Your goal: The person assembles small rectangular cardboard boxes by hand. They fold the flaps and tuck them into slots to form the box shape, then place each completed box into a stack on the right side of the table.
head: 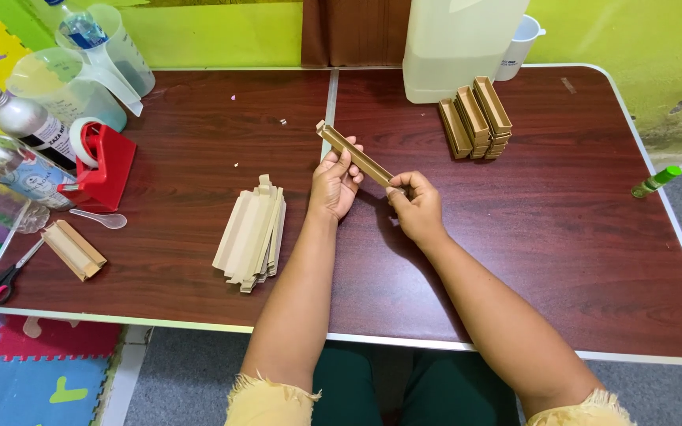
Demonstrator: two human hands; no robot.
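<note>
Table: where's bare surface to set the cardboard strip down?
Widest bare patch: right side of the table, below the folded trays, toward the glue stick. Also between the tape dispenser and flat stack. Left edge is crowded with bottles and scissors.

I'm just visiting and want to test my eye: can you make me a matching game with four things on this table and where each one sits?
Things:
1. long folded brown cardboard tray
2. red tape dispenser
3. loose pile of flat tan cardboard strips
4. green glue stick

Places:
A. far right edge of the table
B. left side, beside the clear bottles
C. held between the left hand and right hand
D. flat on the table, left of the left forearm

Pairs: 1-C, 2-B, 3-D, 4-A
</note>
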